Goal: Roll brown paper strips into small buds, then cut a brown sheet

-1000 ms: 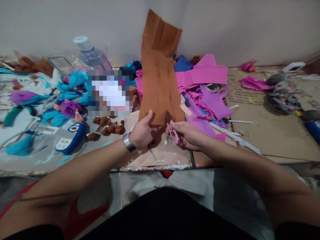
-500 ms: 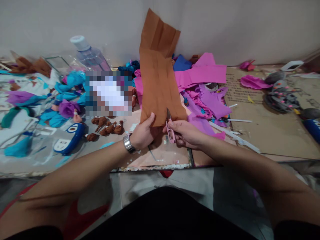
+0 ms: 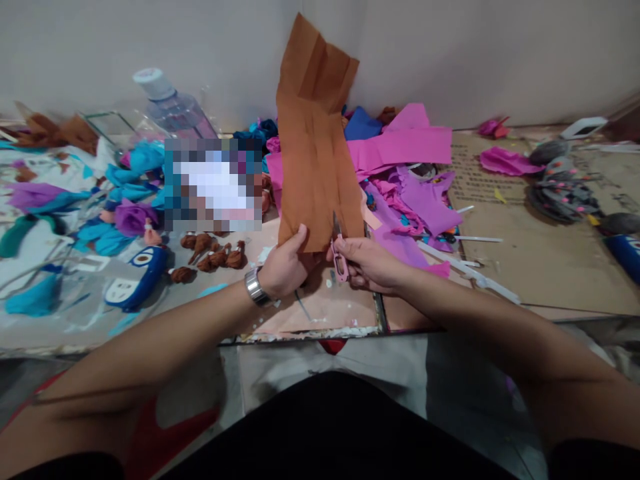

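A long strip of brown crepe paper (image 3: 315, 153) stands up from my hands, its far end folded over near the wall. My left hand (image 3: 286, 268) pinches the near edge, thumb on top and fingers hidden beneath. In my right hand (image 3: 373, 263) are small pink-handled scissors (image 3: 340, 260), blades pointing away from me over the paper's near edge. The blades lie at the lower right part of the strip; whether they are parted is hard to make out. Left of my hands lie several small brown twisted bundles (image 3: 213, 253).
A clear bottle with a white cap (image 3: 175, 107) stands at the back left. Blue and purple paper pieces (image 3: 135, 217) and a blue-and-white power strip (image 3: 136, 277) lie left. Pink paper (image 3: 405, 147), white strips (image 3: 470, 273), cardboard (image 3: 540, 247) and a grey pincushion-like bundle (image 3: 565, 190) lie right.
The view has shifted slightly. My hands, the brown paper and the scissors keep nearly the same places, with the scissors' handles turned a little.
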Motion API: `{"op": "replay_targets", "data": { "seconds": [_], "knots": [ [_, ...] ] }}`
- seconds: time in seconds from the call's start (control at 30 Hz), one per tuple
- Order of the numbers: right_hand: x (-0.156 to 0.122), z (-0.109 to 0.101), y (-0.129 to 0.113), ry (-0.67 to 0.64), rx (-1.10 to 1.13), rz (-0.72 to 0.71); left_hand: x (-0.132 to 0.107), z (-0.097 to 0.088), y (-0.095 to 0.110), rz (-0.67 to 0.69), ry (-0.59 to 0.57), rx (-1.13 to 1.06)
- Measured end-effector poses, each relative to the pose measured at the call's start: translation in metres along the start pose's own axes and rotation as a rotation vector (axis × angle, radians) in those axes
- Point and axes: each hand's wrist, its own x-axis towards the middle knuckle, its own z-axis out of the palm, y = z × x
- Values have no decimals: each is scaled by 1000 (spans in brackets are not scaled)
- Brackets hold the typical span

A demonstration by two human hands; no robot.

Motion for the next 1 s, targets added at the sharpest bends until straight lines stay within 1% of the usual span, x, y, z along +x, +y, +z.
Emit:
{"op": "replay_targets", "data": {
  "seconds": [0.17, 0.27, 0.53, 0.63, 0.83, 1.0],
  "knots": [
    [0, 3, -2, 0, 12, 4, 1, -1, 0, 29, -8, -20],
    [0, 3, -3, -4, 9, 8, 2, -3, -1, 20, -15, -19],
    [1, 0, 1, -12, 14, 9, 3, -8, -1, 5, -86, 21],
    [1, -1, 2, -12, 13, 4, 2, -6, 1, -5, -68, 25],
    [2, -1, 3, -19, 6, -8, 0, 2, 4, -34, 21, 28],
    [2, -1, 2, -20, 15, -10, 0, 3, 3, -19, 5, 33]
  ]
}}
